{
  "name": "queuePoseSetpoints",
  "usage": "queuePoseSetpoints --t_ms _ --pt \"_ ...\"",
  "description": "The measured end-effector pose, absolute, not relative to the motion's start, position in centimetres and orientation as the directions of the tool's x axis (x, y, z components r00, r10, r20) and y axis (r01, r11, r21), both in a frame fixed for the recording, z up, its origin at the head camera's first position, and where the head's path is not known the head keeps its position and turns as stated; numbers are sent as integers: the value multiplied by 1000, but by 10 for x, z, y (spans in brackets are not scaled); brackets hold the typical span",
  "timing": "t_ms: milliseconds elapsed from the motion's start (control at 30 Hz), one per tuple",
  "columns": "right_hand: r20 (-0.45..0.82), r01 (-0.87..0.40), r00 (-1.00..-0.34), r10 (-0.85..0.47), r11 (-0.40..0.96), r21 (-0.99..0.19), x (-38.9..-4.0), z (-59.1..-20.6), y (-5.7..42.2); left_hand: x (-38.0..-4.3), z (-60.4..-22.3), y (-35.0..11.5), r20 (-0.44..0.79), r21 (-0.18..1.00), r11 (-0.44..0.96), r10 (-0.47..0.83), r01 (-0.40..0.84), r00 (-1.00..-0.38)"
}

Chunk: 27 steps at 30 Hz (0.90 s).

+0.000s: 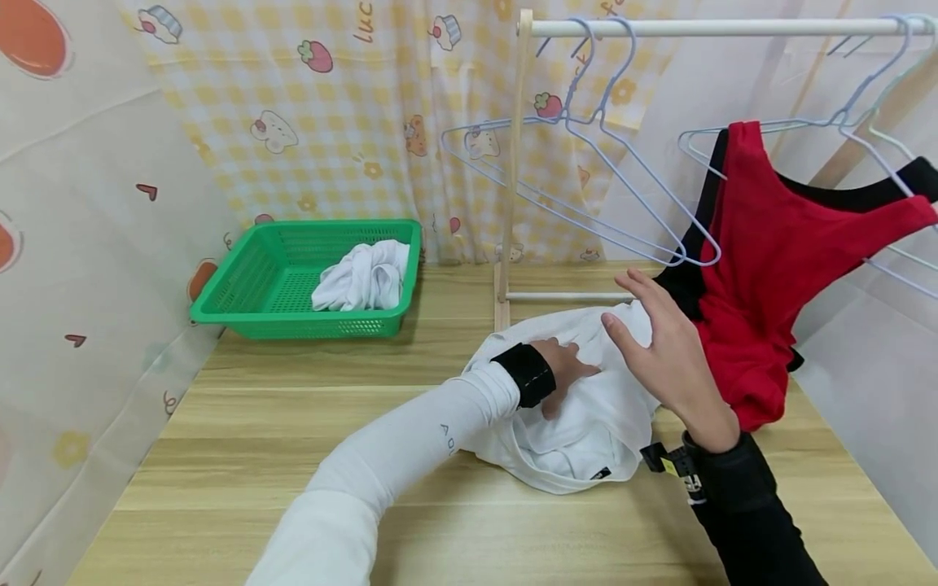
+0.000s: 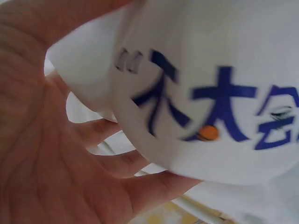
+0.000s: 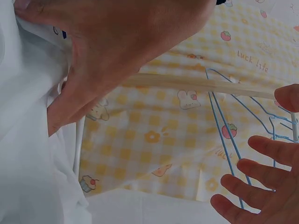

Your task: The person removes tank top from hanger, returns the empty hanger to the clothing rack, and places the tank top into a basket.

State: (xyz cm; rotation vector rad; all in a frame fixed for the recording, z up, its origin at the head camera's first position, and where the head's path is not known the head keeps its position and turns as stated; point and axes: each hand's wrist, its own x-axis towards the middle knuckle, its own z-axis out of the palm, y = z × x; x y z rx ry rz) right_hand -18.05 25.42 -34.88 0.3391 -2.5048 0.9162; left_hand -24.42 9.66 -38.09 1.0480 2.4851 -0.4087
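White fabric all over the middle of this one: a white garment [image 1: 579, 443] lies bunched on the wood-look table [image 1: 220, 488], right by the foot of the drying rack [image 1: 718, 28]. From the head camera it looks plain apart from a small dark tag at the hem, but the left wrist view shows big dark blue characters [image 2: 224, 105] plus an orange dot printed on it.

Left hand [image 1: 564, 374] is in the cloth, thumb and fingers spread wide. Its fingertips are tucked behind the fabric, so I can't tell if it's pinching anything. Right hand [image 1: 670, 358] hovers over the garment, thumb and fingers apart, nothing in it.

Only the head view gets the green basket [image 1: 308, 325] with a white cloth [image 1: 362, 277] inside, and the red garment [image 1: 777, 268] on the right. The right wrist cam, meanwhile, catches a full "luck life" on the yellow checked curtain [image 3: 154, 158], which the head view cuts off.
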Motion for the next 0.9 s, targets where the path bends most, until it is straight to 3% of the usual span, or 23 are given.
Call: queuePoseSetpoints --t_ms 133,433,600,900 --pt "492 -374 -868 -68 741 -557 -180 -345 254 -239 -382 96 -440 -103 621 672 777 -596" --pt "489 -373 -870 -64 735 -567 -176 -344 253 -234 -385 94 -453 45 521 771 852 -448" --pt "483 -370 -873 -67 736 -567 -175 -342 253 -231 -386 95 -457 -1 499 770 867 -444" --pt "488 -368 -870 -69 749 -551 -174 -339 255 -240 -386 92 -454 40 468 796 883 -401"
